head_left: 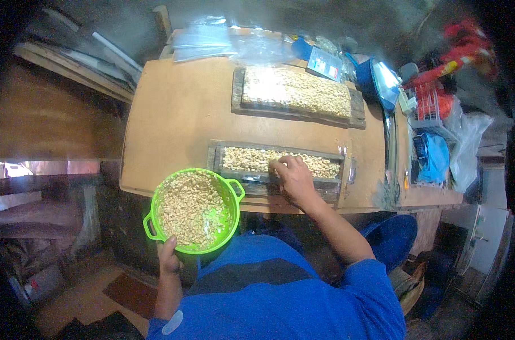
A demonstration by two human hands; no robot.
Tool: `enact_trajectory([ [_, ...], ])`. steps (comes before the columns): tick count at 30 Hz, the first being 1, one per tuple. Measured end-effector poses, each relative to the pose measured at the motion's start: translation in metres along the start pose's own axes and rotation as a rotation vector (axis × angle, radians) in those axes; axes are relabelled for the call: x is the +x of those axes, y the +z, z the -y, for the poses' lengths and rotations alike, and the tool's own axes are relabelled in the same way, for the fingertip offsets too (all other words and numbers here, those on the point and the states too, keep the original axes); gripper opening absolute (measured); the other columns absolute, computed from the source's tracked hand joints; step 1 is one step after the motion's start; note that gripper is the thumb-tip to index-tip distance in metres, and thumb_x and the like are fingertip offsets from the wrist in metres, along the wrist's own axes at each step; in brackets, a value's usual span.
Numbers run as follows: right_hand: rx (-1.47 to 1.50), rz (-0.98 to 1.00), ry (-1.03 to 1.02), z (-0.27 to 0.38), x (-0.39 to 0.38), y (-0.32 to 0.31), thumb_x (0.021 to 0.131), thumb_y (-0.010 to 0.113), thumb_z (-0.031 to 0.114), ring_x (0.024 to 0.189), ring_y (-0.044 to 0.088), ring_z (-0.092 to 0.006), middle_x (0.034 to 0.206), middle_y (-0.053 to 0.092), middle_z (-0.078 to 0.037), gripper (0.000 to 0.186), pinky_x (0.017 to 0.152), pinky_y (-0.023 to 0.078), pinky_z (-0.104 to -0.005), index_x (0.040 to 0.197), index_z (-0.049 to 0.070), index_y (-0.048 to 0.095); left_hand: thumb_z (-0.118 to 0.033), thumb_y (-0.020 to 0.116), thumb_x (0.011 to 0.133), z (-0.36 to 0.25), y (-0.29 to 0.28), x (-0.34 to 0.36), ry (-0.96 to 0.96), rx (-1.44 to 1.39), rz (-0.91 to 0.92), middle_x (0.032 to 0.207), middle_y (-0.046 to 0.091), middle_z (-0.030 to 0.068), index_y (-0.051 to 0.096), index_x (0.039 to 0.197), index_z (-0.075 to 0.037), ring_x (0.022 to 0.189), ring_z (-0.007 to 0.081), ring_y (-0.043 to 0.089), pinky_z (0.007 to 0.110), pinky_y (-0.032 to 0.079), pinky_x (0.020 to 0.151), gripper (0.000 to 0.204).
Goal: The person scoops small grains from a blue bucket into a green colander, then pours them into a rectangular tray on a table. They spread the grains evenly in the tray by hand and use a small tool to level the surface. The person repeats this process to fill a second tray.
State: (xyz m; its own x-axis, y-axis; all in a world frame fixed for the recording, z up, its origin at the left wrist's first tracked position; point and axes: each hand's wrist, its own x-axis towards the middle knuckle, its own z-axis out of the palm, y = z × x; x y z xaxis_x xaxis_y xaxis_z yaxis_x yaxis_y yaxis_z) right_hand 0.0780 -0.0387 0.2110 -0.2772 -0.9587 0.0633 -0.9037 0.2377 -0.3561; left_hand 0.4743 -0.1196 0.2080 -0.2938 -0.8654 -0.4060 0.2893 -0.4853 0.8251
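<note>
My left hand (168, 259) grips the lower rim of a bright green two-handled plastic bowl (231, 224), its thumb showing on the outside and the other fingers hidden beneath. Pale, nut-like pieces (186, 204) fill much of the bowl, and bare green shows at its lower right. A long narrow wooden mould (214, 154) lies near the table's front edge, filled with the same kind of pieces (246, 158). Over its middle, my right hand (295, 180) has its fingers curled down onto them; whether anything is pinched between the fingertips is hidden.
Farther back on the tan table (172, 124), a wider wooden frame (356, 107) holds a flat slab of pale pieces (297, 93). Clear plastic sheets (203, 42) lie along the far edge. To the right are a blue container (373, 85), a wire basket (430, 107) and plastic bags (469, 147).
</note>
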Motion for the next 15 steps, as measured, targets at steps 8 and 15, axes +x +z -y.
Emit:
enact_trajectory([
  [8,0.075,0.075,-0.041,0.014,0.011,0.009,0.076,0.067,-0.001,0.105,0.059,-0.0362,0.113,0.065,-0.012,0.045,0.092,0.05,-0.0471,0.117,0.016,0.071,-0.018,0.061,0.085,0.016,-0.016,0.002,0.016,-0.009,-0.03,0.142,0.059,0.0233,0.043,0.15,0.007,0.127,0.0365,0.062,0.048,0.049,0.112,0.072],
  [15,0.096,0.085,-0.066,0.03,0.021,0.014,0.078,0.064,-0.002,0.105,0.058,-0.0372,0.113,0.065,-0.014,0.045,0.092,0.05,-0.0475,0.118,0.016,0.07,-0.01,0.06,0.081,0.01,-0.017,0.004,-0.044,-0.068,0.02,0.153,0.047,0.0211,0.023,0.163,-0.007,0.136,0.0365,0.053,0.048,0.042,0.118,0.091],
])
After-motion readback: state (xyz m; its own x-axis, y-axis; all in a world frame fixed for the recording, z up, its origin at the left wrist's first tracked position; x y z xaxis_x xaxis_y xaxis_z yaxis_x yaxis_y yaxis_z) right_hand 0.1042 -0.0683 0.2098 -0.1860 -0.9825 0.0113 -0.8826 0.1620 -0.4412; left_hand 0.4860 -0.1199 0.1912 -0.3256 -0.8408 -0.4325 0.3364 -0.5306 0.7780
